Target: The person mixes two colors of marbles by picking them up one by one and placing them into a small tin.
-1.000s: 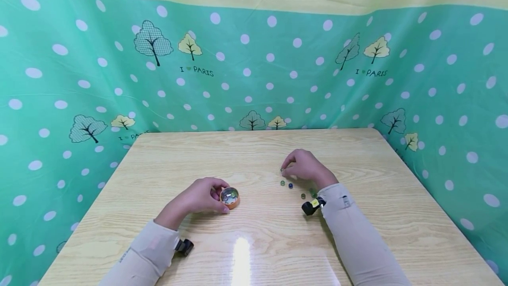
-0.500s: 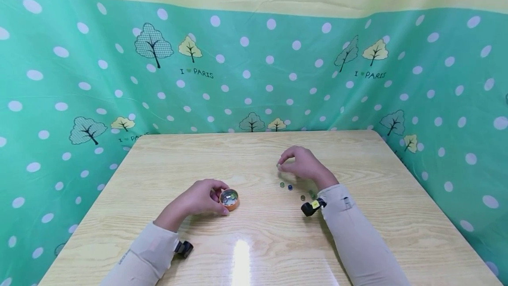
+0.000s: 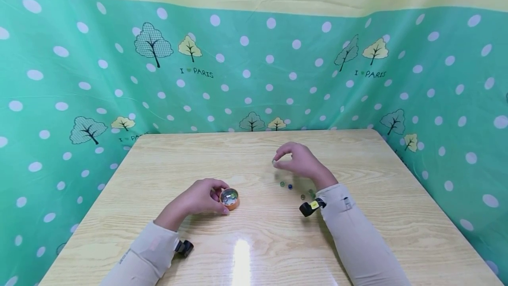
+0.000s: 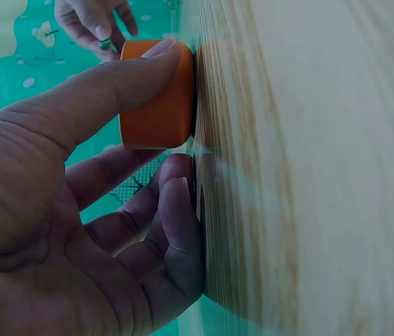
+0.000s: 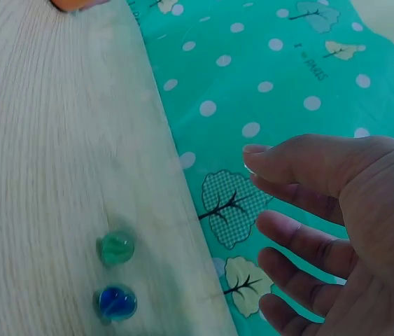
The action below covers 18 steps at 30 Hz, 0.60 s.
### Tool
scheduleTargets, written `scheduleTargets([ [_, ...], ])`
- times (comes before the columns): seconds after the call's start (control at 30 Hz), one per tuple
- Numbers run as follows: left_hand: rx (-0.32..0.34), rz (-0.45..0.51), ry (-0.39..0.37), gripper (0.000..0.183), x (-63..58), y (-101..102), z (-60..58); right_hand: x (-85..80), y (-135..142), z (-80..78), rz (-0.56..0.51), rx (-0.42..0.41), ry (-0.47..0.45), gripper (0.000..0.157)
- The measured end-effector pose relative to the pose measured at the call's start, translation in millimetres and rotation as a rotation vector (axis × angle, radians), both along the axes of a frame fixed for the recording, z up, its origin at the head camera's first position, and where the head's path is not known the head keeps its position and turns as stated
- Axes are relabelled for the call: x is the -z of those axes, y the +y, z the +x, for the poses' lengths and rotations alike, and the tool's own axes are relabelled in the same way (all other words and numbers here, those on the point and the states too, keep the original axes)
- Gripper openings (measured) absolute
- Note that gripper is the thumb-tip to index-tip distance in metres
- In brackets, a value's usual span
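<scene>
Left grip [image 3: 204, 195] holds cup [image 4: 148, 122], right grip [image 3: 299, 161] marble [image 3: 274, 161]; curtain [image 3: 234, 67]: "PARIS".

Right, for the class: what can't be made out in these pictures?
- Head view: whether the orange cup holds anything; too small and shiny.
- Head view: how many green marbles lie beside the right wrist camera; blurred.
- Left wrist view: the cup's inside, behind its wall.
- Right wrist view: most of the cup, past the top edge.
- Right wrist view: most of the held marble, behind the right hand's thumb.
</scene>
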<state>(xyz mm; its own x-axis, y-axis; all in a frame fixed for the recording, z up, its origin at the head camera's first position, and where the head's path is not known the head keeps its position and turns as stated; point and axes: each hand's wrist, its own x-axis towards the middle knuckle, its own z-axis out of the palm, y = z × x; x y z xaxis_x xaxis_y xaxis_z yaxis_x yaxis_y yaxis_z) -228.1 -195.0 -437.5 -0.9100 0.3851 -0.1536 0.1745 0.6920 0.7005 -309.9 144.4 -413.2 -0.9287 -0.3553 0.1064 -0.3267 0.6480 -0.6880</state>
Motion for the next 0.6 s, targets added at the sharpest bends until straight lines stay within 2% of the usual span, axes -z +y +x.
scheduleTargets([
  [0.17,-0.004,-0.005,0.004,0.062,0.1,0,0.0,-3.5,-7,3.1,-0.002,-0.021,0.006,0.009],
  [0.6,-0.014,-0.006,0.0,0.061,-0.9,1,0.4,0.9,-26,11.2,-0.011,-0.064,-0.007,0.007],
])
